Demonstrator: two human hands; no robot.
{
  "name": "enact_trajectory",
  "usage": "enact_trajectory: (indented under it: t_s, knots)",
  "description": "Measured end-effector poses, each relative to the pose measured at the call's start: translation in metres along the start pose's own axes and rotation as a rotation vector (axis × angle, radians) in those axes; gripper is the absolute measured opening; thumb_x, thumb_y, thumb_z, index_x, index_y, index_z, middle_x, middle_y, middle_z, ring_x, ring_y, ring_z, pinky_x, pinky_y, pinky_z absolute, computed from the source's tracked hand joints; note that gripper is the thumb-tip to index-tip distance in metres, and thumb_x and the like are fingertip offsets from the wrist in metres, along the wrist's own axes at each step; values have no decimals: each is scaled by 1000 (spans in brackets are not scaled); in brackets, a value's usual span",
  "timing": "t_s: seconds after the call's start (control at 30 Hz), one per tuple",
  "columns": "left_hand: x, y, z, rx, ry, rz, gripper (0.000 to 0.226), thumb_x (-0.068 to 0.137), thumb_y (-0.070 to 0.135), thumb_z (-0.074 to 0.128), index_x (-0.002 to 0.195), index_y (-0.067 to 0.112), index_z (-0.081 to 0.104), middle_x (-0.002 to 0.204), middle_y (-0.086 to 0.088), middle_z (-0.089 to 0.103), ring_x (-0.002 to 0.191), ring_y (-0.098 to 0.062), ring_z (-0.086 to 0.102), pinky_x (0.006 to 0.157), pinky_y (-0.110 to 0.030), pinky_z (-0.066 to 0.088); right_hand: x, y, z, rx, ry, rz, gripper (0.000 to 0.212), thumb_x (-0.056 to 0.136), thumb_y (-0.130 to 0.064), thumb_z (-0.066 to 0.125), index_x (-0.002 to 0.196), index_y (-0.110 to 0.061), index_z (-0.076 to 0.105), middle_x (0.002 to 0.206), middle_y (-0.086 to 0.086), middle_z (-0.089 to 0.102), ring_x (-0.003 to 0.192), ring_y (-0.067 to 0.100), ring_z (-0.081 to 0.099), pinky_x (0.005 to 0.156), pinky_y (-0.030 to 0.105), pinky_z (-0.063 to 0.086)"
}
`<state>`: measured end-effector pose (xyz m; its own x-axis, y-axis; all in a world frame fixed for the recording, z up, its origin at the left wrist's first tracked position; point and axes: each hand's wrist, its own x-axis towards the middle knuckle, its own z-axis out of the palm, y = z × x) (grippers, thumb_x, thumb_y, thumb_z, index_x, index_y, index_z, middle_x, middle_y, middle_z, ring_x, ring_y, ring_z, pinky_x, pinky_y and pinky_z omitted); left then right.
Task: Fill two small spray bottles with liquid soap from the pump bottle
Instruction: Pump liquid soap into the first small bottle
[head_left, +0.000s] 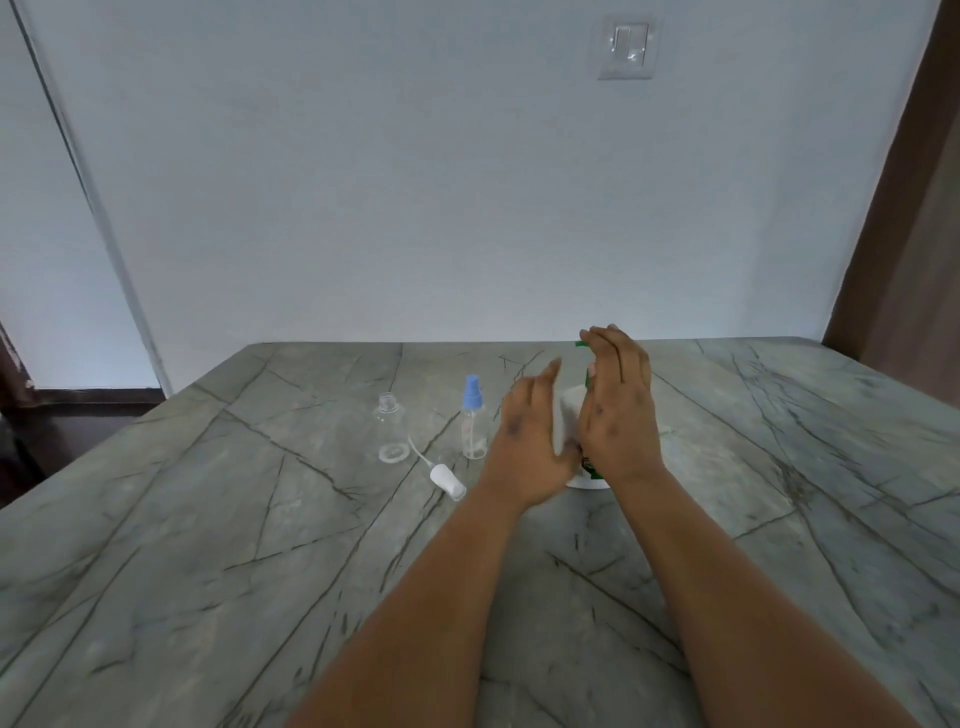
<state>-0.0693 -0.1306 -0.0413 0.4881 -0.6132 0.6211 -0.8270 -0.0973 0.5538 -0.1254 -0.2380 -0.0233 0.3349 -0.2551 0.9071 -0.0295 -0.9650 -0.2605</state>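
my left hand and right hand, fingers straight, flank the pump bottle to steady it; grip unclear. 1 spray bottle stands uncapped for filling.

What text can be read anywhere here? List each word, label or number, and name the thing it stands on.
None can be read.
White pump bottle with green pump: a green and red label patch shows low between the left hand and right hand, too hidden and blurred to read.
Clear open spray bottle, clear spray bottle with blue cap, loose white sprayer cap: no print visible.
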Motion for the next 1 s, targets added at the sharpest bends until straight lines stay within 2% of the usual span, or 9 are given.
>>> enact_trajectory:
  t_s: [0.13,0.23,0.33,0.43,0.6,0.7,0.8,0.87,1.0]
  knots:
    - [13,-13,-50,278,466,77,57,74,8,65,130,7,54,124,-11,54,108,-22,51,89,-28,43,0,4,2,8,6,-4,45,91,13,40,133,-1,49,136,14,47,136,25,35,114,32,32]
    - [9,-45,-78,359,659,-262,67,77,22,74,136,4,48,133,-16,51,119,-31,49,94,-40,45,1,2,3,6,15,26,47,91,17,43,133,-2,50,136,14,47,136,25,36,115,23,26]
    - [-2,-74,-81,282,516,-631,95,82,40,77,150,0,26,150,-19,36,136,-37,36,105,-50,41,2,1,1,21,0,38,48,90,18,42,133,-2,49,137,14,47,137,23,34,115,13,19]
    - [-6,-91,-74,292,386,-730,82,91,39,68,149,-1,27,150,-19,35,137,-35,33,109,-43,35,2,1,0,45,-16,46,48,90,17,40,133,-2,49,137,13,46,138,21,32,115,17,21]
    - [-7,-99,-69,203,460,-714,38,98,14,58,129,-3,46,130,-24,54,121,-37,50,97,-39,44,2,0,-1,81,-22,55,47,91,17,40,133,-3,49,138,12,47,139,21,32,115,14,20]
    - [-3,-84,-76,128,577,-515,28,93,4,59,119,-2,52,119,-19,56,111,-34,55,85,-26,38,2,-1,-1,110,-10,61,44,93,14,39,131,-3,51,137,12,48,139,19,33,115,15,21]
    - [9,-45,-83,6,584,-315,19,85,3,59,102,7,53,86,-2,59,81,-15,61,69,-23,39,5,-5,-2,174,25,102,35,98,7,38,126,-4,56,134,11,50,139,14,34,114,16,27]
    - [17,-17,-84,-120,389,-262,21,83,2,59,101,12,53,70,4,58,57,-1,55,59,-19,42,9,-8,-5,178,48,107,32,98,4,38,122,-4,58,130,10,55,139,15,37,113,25,35]
    - [27,12,-69,-348,-87,-330,20,81,10,63,101,16,62,79,-1,65,60,-13,59,59,-24,50,22,-10,-14,86,47,3,33,92,-2,39,114,-1,62,114,11,58,111,23,53,94,26,45]
